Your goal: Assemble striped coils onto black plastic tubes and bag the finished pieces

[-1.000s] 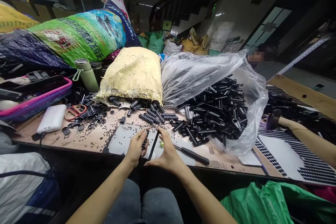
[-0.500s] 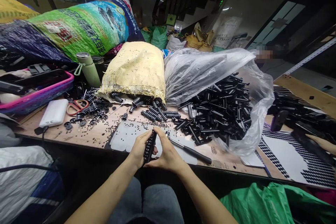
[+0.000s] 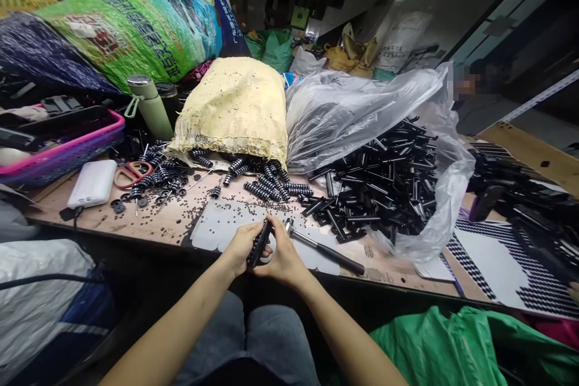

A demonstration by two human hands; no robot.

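In front of my lap, at the table's front edge, both hands hold one narrow black part (image 3: 259,246) with small white marks showing on its left side. My left hand (image 3: 244,247) wraps round it from the left. My right hand (image 3: 286,260) grips it by the ends, fingertips at the top and thumb at the bottom. A hammer (image 3: 325,249) with a metal head and black handle lies just right of my right hand. Beyond my fingers is a grey-white sheet (image 3: 210,232) sprinkled with tiny dark rings.
Black ribbed rods (image 3: 266,186) spill from a yellow sack (image 3: 235,108). A clear plastic bag (image 3: 335,114) holds black channel pieces (image 3: 384,175). Scissors (image 3: 133,175), a white power bank (image 3: 93,184), a green flask (image 3: 151,108) and a pink-rimmed basket (image 3: 58,148) stand left. A person is at the far right.
The black part has turned in my hands, so its white-marked face shows less and its dark side more. The view has shifted slightly; both hands keep their hold.
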